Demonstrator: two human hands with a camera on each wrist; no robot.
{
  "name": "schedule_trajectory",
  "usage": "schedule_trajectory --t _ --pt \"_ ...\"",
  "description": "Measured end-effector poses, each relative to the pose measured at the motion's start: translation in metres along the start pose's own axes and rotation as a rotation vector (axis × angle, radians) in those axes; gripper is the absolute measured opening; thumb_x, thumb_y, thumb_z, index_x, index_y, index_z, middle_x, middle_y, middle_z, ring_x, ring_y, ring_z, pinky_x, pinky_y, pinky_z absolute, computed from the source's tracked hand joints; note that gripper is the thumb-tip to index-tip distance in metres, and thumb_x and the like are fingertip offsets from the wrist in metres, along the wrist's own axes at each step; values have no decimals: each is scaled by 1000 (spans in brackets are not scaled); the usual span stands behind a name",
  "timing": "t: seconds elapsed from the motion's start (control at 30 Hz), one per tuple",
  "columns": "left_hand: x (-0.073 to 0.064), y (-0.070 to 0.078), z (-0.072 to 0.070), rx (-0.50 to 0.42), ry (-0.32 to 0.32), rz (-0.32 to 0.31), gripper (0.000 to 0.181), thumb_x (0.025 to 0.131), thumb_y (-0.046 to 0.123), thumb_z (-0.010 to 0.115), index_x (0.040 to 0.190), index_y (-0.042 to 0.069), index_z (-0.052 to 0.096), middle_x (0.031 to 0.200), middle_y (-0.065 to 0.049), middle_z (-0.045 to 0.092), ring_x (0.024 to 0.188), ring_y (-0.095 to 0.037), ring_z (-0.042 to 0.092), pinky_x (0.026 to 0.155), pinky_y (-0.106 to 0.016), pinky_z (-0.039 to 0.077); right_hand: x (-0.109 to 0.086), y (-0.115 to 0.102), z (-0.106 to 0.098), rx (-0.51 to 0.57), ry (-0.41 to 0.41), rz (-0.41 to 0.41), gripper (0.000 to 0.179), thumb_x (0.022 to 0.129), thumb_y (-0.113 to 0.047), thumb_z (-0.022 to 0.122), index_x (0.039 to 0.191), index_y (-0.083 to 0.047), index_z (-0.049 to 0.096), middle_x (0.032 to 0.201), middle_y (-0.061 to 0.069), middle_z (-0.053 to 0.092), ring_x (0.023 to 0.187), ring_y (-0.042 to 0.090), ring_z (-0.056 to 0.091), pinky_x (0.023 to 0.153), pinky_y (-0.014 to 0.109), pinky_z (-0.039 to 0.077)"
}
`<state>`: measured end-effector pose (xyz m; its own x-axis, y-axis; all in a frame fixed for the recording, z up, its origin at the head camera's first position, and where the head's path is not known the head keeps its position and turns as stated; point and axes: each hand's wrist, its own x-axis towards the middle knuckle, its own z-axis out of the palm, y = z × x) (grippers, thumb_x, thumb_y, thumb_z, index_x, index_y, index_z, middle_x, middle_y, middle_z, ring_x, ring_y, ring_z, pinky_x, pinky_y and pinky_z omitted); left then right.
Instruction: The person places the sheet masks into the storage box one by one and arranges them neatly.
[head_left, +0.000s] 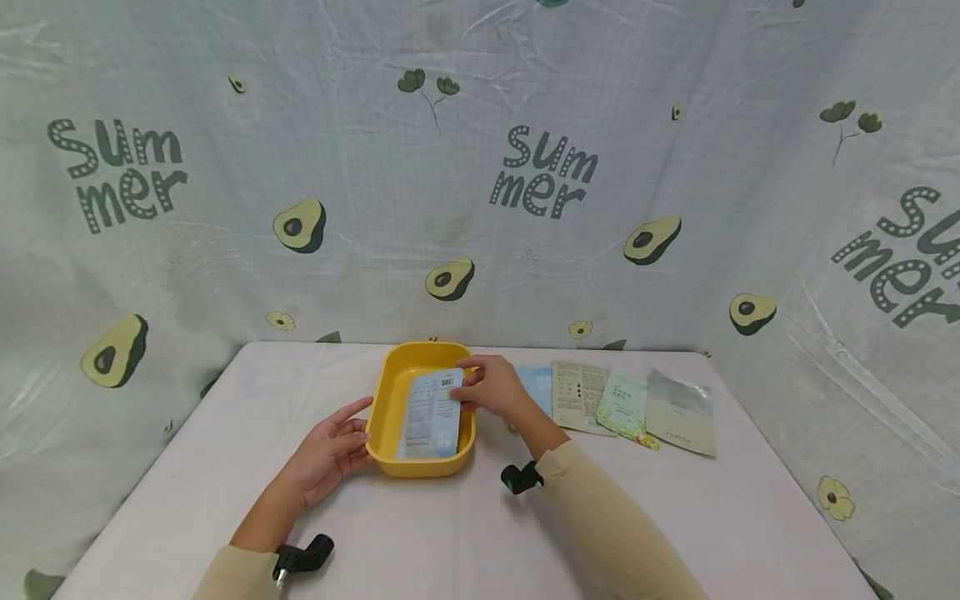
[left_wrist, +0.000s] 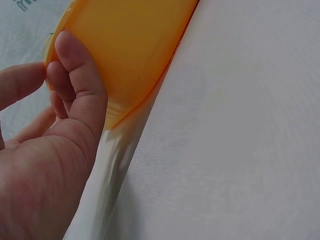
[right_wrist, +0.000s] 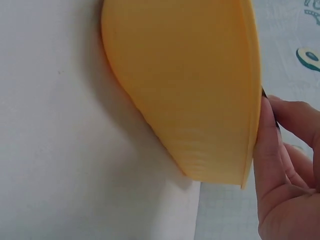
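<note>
Left hand (head_left: 328,457) gripping tray (head_left: 420,469), right hand (head_left: 492,388) pinching packet (head_left: 431,417)

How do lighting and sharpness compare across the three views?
Head: bright, fairly even light, but fine print on the held pale-blue pouch is unreadable; left wrist: dim, with the white tabletop looking grey; right wrist: soft shadow beside the yellow tray, right hand slightly blurred.

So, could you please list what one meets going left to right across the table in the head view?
Left hand, yellow tray, right hand, blue packet outside the tray, beige packet, green packet, greyish-beige packet.
</note>
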<state>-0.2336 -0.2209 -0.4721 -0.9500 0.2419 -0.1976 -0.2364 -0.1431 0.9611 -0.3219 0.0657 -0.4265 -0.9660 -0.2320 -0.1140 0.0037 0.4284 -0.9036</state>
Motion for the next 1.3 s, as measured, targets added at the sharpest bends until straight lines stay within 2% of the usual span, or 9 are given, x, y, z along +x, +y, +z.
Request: schedule_trajectory --t 0.2,0.4,0.57,1.13,1.3 --pt "-1 2 1 1 10 -7 70 103 5 55 164 16 23 119 -8 56 97 -21 65 90 -29 60 0 -1 4 -14 33 17 59 81 -12 86 136 -11 66 92 9 67 68 20 72 66 28 62" --pt "-2 2 0 -6 10 -6 71 103 4 55 164 16 23 120 -8 55 99 -22 64 90 -30 60 1 -2 4 -34 -11 -20 58 84 -8 83 138 -6 63 92 10 66 65 20 71 65 28 62" --pt "-2 2 -1 -8 12 -4 71 102 4 56 164 16 23 119 -8 55 98 -21 65 89 -29 60 1 -5 3 -15 -33 -8 56 85 -6 82 138 -5 63 92 10 69 67 20 73 66 28 62" --pt "-2 1 1 -15 -7 -3 71 103 4 56 164 15 22 118 -7 55 97 -20 65 89 -29 60 -5 -9 2 -88 -1 2 53 85 -6 82 135 -3 65 86 9 71 66 18 73 65 26 61" --pt "-1 1 0 -12 0 -9 71 102 5 57 164 15 22 117 -6 55 96 -18 64 89 -28 59 -8 -10 1 -114 34 4 47 86 -5 81 131 -1 66 90 10 69 69 18 72 70 30 63"
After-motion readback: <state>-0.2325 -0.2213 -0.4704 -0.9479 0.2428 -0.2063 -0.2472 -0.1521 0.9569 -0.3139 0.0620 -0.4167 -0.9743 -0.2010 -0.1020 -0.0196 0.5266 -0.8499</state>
